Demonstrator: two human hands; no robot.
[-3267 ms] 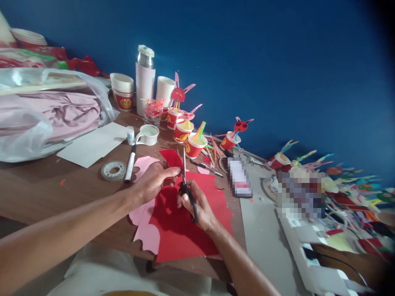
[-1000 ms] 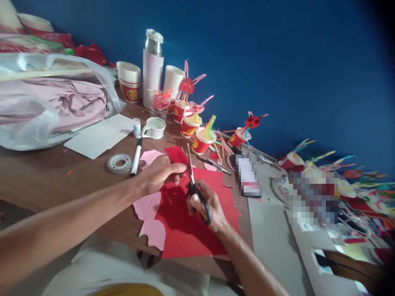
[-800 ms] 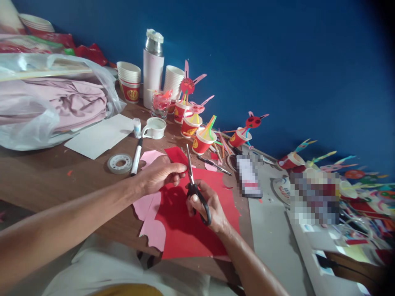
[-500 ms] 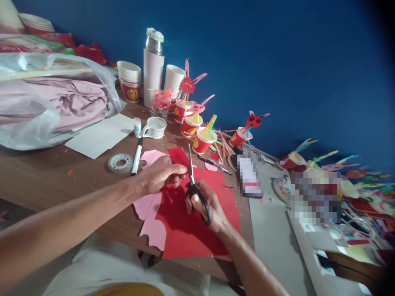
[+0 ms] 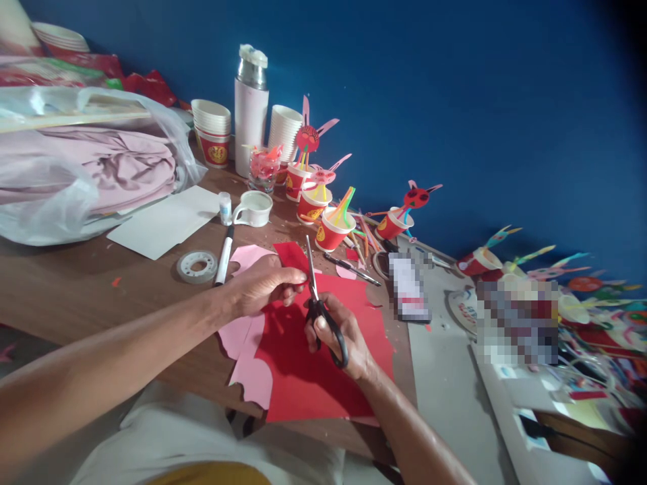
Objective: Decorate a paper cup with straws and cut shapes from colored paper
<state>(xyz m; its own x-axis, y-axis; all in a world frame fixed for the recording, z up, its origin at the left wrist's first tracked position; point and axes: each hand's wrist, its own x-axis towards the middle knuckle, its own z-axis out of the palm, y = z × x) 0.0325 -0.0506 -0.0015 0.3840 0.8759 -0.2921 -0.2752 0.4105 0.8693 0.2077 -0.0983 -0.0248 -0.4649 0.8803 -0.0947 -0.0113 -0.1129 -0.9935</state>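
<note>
Change slight: scissors (image 5: 315, 296) blades, nearly closed, stay at the red piece (image 5: 289, 254) edge | right hand (image 5: 348, 340) curled through the handles | left hand (image 5: 263, 286) pinches the red piece above the red sheet (image 5: 313, 370) | I read the cut as mid-stroke.

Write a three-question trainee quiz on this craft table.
1. True or false: the right hand holds the scissors.
2. What lies right beside the tape roll? A) marker B) fork C) stapler
3. Fill in: the left hand pinches a small ___ paper piece.

Key: 1 true; 2 A; 3 red.
</note>
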